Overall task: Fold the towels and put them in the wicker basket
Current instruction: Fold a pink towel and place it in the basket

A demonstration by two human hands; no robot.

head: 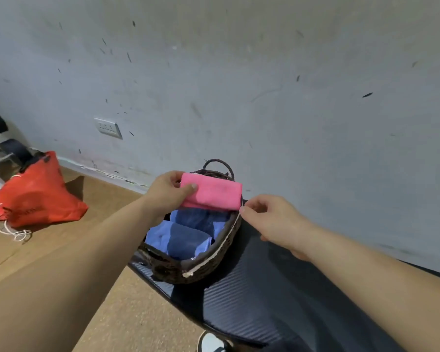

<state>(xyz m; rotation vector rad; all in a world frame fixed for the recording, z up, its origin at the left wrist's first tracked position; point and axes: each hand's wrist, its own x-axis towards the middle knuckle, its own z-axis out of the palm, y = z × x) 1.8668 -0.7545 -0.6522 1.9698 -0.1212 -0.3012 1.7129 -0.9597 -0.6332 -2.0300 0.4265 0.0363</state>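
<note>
Fingers (188, 188) of left hand (167, 191): thumb on top, rest curled under, pinching left end of folded pink towel (214, 193). Held just above far end of wicker basket (201, 273), not set down inside. Right hand (272, 219) fingers loosely curled, thumb tip right at towel's lower right corner and basket rim; touching or gripping either, cannot tell.

Room, big to small:
- Pale grey wall (239, 85) across whole upper view, scuffed, flecked with dark marks.
- Tan wood-look floor (107, 196) at left, meeting wall at a chipped skirting line.
- Black ribbed surface (252, 301) under basket, running toward lower right; basket at its left edge.
- Red drawstring bag (36, 196) slumped on floor at left, white cords trailing.
- Dark woven basket with loop handle at far end, pale lining strip along right rim.
- Folded blue towels (186, 240) packed side by side inside, near end.
- White wall socket (108, 128) low on wall, above bag.
- Shoe toe (211, 342) at bottom edge.
</note>
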